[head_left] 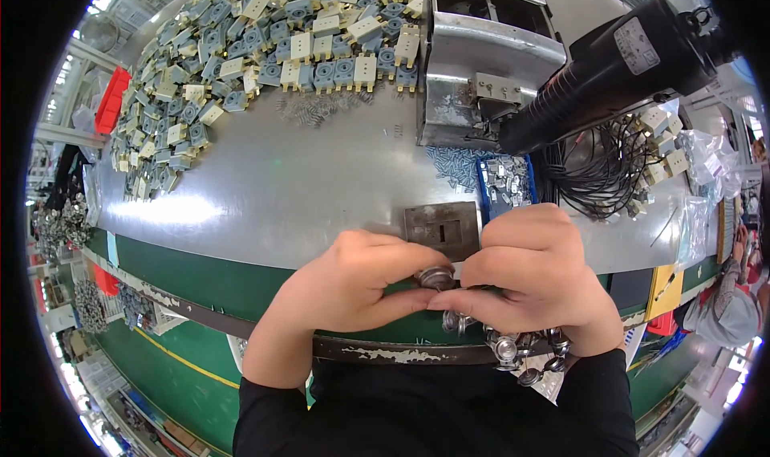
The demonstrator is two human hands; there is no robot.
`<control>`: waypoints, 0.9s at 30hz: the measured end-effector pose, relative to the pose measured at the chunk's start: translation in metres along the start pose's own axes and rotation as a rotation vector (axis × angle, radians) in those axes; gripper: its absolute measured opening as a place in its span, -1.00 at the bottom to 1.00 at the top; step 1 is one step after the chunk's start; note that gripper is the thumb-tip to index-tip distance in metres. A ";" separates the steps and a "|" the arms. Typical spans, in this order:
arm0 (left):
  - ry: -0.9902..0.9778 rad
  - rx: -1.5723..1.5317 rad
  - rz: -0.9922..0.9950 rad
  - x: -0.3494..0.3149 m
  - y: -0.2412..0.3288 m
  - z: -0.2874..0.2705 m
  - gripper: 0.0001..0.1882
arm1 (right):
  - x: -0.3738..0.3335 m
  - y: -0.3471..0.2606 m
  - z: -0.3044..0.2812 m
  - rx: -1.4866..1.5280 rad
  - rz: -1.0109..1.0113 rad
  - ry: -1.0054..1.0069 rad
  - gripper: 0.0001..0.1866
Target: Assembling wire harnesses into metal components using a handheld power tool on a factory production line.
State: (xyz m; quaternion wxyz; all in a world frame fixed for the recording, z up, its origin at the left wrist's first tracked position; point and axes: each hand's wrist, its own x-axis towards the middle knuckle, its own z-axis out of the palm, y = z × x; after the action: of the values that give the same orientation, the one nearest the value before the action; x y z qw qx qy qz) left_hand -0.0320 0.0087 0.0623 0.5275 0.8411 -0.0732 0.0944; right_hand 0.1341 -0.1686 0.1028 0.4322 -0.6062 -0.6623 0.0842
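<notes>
Close in front of me, both my hands meet at a small round metal part (435, 278) with a ringed rim. My left hand (353, 276) pinches it between thumb and forefinger. From the other side, my right hand (533, 268) closes thumb and curled fingers on its edge; its grip is partly hidden. A flat metal block (443, 229) with a dark slot lies just beyond the fingertips. Below my right hand, several similar round metal parts (505, 349) hang in a cluster near the table edge, partly covered by the hand and wrist.
Grey-and-cream switch-like blocks (301, 48) pile at the far left, beside loose springs (317, 108). A metal machine (481, 72) and a thick black cylindrical tool (618, 68) stand far right. Screws (455, 166), a blue tray (484, 186) and black cables (597, 172) lie nearer.
</notes>
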 end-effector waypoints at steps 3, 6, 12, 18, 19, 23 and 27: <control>0.022 -0.076 -0.010 -0.001 0.006 0.007 -0.70 | 0.001 0.004 -0.001 0.166 0.099 -0.038 -0.64; 0.021 -0.115 0.016 0.002 0.014 0.009 -0.75 | -0.003 0.020 0.001 0.436 0.298 -0.151 -0.61; -0.001 -0.182 0.010 0.002 0.017 0.007 -0.77 | 0.000 0.023 0.002 0.713 0.514 -0.233 -0.63; -0.071 -1.080 -0.189 -0.010 -0.003 0.019 -0.75 | -0.007 0.023 0.009 0.629 0.380 0.058 -0.88; -0.041 -1.253 -0.167 -0.011 -0.008 0.023 -0.74 | -0.007 0.027 0.011 0.442 0.173 0.083 -0.87; 0.051 -1.470 -0.170 -0.012 -0.015 0.026 -0.70 | 0.002 0.020 -0.004 0.165 -0.087 -0.013 -0.62; 0.236 -1.099 -0.295 -0.004 -0.006 0.019 -0.73 | -0.003 0.014 -0.002 0.230 0.001 -0.065 -0.48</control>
State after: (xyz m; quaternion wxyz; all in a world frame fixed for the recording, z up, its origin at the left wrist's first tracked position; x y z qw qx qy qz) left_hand -0.0329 -0.0058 0.0477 0.8988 0.4291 0.0658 0.0614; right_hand 0.1450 -0.1690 0.0937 0.4771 -0.5500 -0.6615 0.1795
